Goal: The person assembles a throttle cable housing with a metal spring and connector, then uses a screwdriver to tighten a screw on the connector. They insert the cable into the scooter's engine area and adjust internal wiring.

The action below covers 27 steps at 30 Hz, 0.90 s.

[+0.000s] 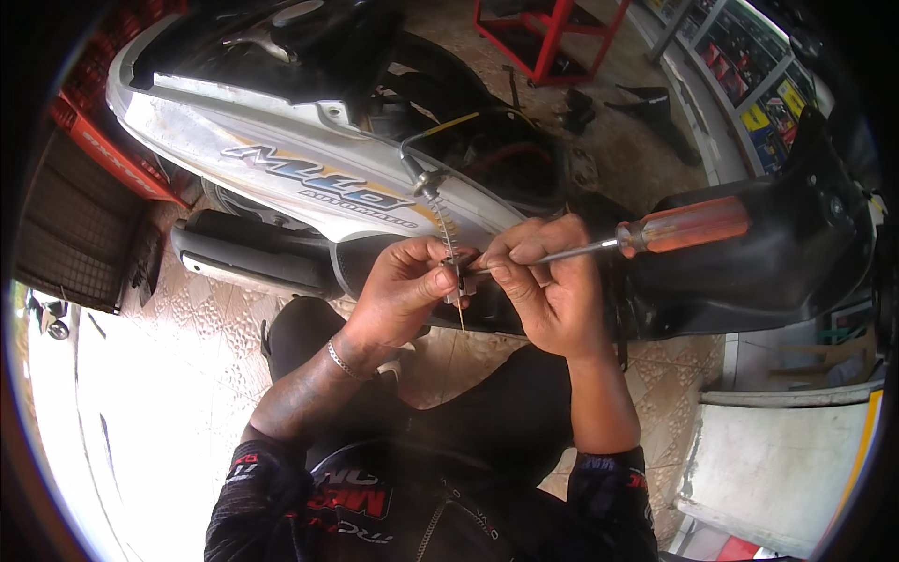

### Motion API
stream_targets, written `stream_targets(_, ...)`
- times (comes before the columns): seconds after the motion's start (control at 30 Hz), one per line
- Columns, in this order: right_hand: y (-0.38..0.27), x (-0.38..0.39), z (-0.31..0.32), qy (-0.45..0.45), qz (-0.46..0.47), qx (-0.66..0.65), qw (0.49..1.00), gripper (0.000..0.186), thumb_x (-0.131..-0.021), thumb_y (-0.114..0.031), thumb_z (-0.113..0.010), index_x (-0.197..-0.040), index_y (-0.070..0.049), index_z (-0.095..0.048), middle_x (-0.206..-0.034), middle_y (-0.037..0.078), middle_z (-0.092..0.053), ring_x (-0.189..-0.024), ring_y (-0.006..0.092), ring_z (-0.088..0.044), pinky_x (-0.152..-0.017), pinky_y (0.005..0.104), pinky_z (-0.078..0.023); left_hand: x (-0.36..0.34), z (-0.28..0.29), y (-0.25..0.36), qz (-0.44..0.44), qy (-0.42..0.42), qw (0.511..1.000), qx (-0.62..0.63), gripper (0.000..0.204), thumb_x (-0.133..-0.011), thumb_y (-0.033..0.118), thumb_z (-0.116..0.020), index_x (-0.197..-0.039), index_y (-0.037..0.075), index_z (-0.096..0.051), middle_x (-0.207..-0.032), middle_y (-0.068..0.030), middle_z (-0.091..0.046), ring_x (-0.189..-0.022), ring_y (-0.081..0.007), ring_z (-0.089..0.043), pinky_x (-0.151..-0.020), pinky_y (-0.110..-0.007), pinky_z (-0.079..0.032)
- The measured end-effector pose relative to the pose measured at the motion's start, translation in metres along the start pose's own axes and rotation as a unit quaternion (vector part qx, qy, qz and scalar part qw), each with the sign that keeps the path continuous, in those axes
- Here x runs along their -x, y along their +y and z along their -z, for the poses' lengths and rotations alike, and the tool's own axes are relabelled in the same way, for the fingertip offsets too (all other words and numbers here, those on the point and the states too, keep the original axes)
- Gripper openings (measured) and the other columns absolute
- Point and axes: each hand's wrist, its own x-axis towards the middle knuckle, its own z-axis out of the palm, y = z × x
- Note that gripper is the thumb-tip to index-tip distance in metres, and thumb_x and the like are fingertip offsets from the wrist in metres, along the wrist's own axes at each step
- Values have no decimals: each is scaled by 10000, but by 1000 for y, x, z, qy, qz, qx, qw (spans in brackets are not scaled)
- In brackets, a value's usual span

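Observation:
Thumb and fingers of my left hand (398,290) pinch a small metal throttle slide (459,288). A thin brass needle (462,318) sticks out below it. Above the slide a coil spring (444,225) runs up to a round cap (427,184) on a bent cable end (408,157). My right hand (558,290) is closed around the shaft of a screwdriver (688,226), whose reddish handle extends to the right. Its fingertips meet the slide beside my left fingers, and the screwdriver's tip is hidden there.
A white scooter (281,178) with its inside exposed lies across the view just beyond my hands. Its black seat or cover (777,253) is at right. Farther off are a red trolley (552,42), loose dark parts (655,108) on the tiled floor and a glass display case (740,56).

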Motion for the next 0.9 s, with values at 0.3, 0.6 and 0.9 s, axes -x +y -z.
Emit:
stream_targets(0.3, -1, -3, 7, -11, 6, -126, 992, 229, -969, 43, -613, -1061, -40, -421, -950, 133, -638, -849, 129, -660, -747, 249, -548, 0, -14, 11, 5, -16, 1000, 21, 358, -867, 283, -816, -1095, 37, -689, -1021, -89, -718, -850, -151, -681, -740, -283, -558)
stream_targets(0.6, -22, -21, 1, 57, -108, -174, 977, 201, -1026, -59, -552, -1102, -28, -369, -994, 123, -587, -894, 135, -664, -715, 284, -644, -1, -19, 12, -8, -26, 1000, 5, 392, -864, 337, -817, -1076, 41, -674, -918, -56, -703, -806, -126, -663, -730, -269, -554)
stream_targets(0.9, -24, -70, 10, -112, -264, -96, 953, 229, -1007, -157, -638, -1073, -50, -447, -863, 61, -626, -748, 112, -672, -582, 238, -567, 0, -14, 12, -5, -19, 1000, 23, 341, -864, 307, -820, -1031, 53, -667, -935, -52, -710, -803, -118, -668, -725, -257, -558)
